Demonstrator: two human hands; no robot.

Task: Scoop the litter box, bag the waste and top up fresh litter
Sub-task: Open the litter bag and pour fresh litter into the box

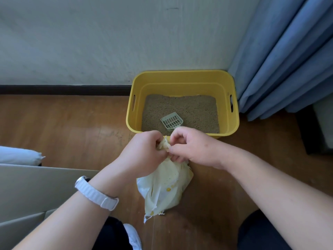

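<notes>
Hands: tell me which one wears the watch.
The left hand: a white watch band circles its wrist. The right hand has a bare wrist. Both grip the bag.

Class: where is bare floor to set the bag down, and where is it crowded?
Bare wooden floor lies left of the yellow litter box, between baseboard and grey panel; smaller patch right of the box. Crowded: before the box, where left hand and right hand grip the bag.

The right hand [194,147] is covering the litter scoop [172,121]'s handle; together with the left hand [142,152] it is hiding the plastic bag [165,188]'s neck.
</notes>
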